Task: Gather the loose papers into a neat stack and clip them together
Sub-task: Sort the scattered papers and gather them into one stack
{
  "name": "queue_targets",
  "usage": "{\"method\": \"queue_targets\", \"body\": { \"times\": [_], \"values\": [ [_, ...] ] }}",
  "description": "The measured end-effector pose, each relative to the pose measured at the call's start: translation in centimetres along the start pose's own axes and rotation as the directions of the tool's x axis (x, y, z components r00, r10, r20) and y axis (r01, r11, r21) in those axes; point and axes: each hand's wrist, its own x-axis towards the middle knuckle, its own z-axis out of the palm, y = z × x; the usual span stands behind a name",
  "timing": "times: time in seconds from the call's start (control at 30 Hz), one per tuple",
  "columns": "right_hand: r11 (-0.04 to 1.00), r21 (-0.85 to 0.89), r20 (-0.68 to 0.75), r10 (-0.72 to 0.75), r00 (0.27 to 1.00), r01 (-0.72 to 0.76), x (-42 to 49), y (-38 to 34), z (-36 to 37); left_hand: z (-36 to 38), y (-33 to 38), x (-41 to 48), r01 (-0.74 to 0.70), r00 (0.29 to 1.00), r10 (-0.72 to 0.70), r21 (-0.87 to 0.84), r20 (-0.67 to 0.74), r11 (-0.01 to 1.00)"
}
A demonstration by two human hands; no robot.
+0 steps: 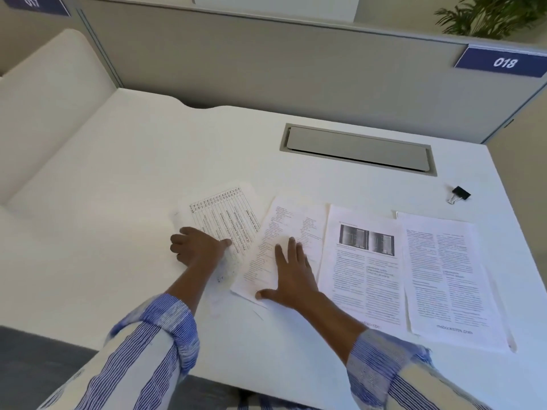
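Several printed sheets lie spread across the white desk. Furthest left is a table sheet, turned sideways and partly curled; my left hand presses on its near-left edge with fingers bent. To its right lies a text sheet, with my right hand flat on it, fingers spread. Further right are a sheet with two grey pictures and a two-column text sheet. A black binder clip sits alone on the desk beyond the rightmost sheet, away from both hands.
A grey cable hatch is set into the desk behind the papers. Grey partition panels close off the back and right, with a blue "018" tag. A plant shows at the top right.
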Motion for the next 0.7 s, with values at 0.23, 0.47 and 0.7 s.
{"method": "queue_targets", "body": {
  "times": [0.23, 0.47, 0.7],
  "values": [
    [0.999, -0.026, -0.032, -0.023, 0.999, 0.022, 0.1, 0.1, 0.5, -0.5, 0.7, 0.9, 0.063, 0.995, -0.027, -0.384, 0.1, 0.921],
    [1.0, -0.005, -0.014, -0.019, 1.0, 0.019, 0.0, 0.2, 0.3, -3.9, 2.3, 0.0, -0.13, 0.985, 0.174, -0.621, 0.011, 0.773],
    [0.999, 0.036, 0.052, 0.009, 0.999, -0.011, 0.3, 0.2, -0.4, -11.4, 6.6, -2.3, -0.425, 0.885, 0.428, -0.694, -0.184, 0.581]
  ]
}}
